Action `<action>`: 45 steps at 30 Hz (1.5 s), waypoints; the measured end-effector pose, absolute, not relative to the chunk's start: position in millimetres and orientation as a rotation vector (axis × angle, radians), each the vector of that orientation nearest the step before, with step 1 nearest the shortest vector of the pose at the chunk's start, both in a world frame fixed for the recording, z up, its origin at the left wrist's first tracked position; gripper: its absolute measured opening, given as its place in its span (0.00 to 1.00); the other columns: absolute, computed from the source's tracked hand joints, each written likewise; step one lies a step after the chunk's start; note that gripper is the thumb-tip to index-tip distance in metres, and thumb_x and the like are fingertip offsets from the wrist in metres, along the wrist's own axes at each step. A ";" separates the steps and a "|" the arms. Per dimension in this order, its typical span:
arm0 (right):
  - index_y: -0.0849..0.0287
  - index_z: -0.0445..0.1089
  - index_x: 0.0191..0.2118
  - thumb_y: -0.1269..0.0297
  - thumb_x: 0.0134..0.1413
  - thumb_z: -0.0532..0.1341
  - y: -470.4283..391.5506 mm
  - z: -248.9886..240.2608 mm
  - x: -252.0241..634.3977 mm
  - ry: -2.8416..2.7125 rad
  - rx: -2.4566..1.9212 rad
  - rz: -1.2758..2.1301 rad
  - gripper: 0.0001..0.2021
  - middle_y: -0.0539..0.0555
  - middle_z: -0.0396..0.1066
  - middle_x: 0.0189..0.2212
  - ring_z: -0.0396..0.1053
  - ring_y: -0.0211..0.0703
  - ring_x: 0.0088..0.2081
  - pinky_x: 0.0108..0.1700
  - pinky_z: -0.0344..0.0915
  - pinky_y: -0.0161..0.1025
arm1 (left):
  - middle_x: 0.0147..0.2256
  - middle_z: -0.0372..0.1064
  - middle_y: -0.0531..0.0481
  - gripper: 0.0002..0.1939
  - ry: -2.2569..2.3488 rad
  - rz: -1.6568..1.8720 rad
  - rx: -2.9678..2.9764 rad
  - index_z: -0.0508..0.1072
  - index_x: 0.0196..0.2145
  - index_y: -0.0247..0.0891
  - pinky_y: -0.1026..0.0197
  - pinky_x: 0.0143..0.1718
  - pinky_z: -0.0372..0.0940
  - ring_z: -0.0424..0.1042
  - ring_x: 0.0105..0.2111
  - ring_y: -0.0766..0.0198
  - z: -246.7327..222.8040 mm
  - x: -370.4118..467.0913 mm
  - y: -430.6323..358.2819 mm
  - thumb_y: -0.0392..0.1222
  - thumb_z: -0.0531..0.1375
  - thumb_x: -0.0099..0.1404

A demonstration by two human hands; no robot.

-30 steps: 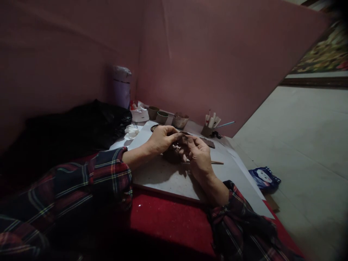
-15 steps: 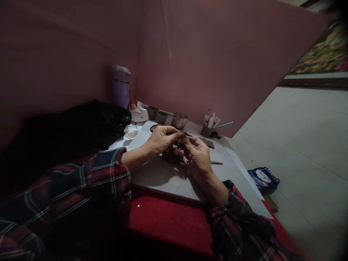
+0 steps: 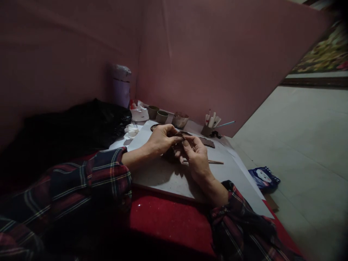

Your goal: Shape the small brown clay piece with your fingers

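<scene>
My left hand [image 3: 162, 139] and my right hand [image 3: 196, 152] meet over a white board [image 3: 160, 181]. Between their thumbs and fingertips they pinch a small piece of brown clay [image 3: 179, 135]. Its exact shape is mostly covered by the fingers. Below them sits a darker brown lump [image 3: 169, 156], partly hidden in shadow. A thin wooden stick [image 3: 216, 162] lies on the board, running behind my right hand. Past my right hand is a flat brown clay strip [image 3: 208, 142].
Two small cups [image 3: 162, 116] and a stained clear bowl [image 3: 180, 120] stand at the back. A holder [image 3: 207, 130] carries markers and a blue stick. Crumpled tissue [image 3: 131, 131], a black plastic bag [image 3: 89, 123] and a purple bottle [image 3: 121, 88] are on the left.
Both hands stay together in nearly the same place. The fingers have shifted slightly on the clay, and my right hand's lower fingers have moved a little.
</scene>
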State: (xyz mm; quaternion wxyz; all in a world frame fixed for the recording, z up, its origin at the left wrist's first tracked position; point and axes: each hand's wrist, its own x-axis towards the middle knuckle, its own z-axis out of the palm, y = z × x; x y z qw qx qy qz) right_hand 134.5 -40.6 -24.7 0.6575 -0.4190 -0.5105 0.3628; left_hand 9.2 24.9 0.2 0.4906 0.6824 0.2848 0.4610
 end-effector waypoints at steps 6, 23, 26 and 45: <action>0.57 0.65 0.40 0.53 0.49 0.68 -35.7 -25.5 137.6 -1.006 -0.928 0.893 0.18 0.46 0.72 0.23 0.65 0.31 0.18 0.19 0.60 0.30 | 0.21 0.68 0.54 0.13 0.598 1.057 1.611 0.76 0.35 0.32 0.68 0.14 0.56 0.60 0.14 0.73 -0.1 8.5 26.9 0.46 0.62 0.63; 0.57 0.67 0.37 0.53 0.51 0.66 -36.5 -24.3 136.7 -1.049 -1.018 0.801 0.14 0.47 0.72 0.20 0.65 0.34 0.16 0.17 0.59 0.32 | 0.36 0.77 0.43 0.16 0.714 1.280 2.745 0.79 0.47 0.38 0.61 0.35 0.64 0.73 0.33 0.61 -8.9 4.0 24.3 0.33 0.56 0.65; 0.57 0.67 0.35 0.46 0.51 0.66 -36.6 -22.2 135.9 -1.005 -0.983 0.832 0.18 0.46 0.70 0.21 0.63 0.32 0.16 0.16 0.58 0.31 | 0.37 0.76 0.43 0.18 0.761 1.181 2.821 0.78 0.50 0.41 0.61 0.33 0.63 0.73 0.33 0.61 -7.3 2.6 20.5 0.34 0.55 0.66; 0.58 0.66 0.39 0.54 0.47 0.70 -31.4 -26.7 140.2 -0.975 -0.906 0.855 0.19 0.47 0.74 0.26 0.68 0.32 0.19 0.17 0.60 0.29 | 0.29 0.74 0.48 0.07 0.725 1.322 2.131 0.75 0.31 0.31 0.64 0.32 0.61 0.68 0.29 0.67 -3.0 7.8 21.5 0.33 0.58 0.65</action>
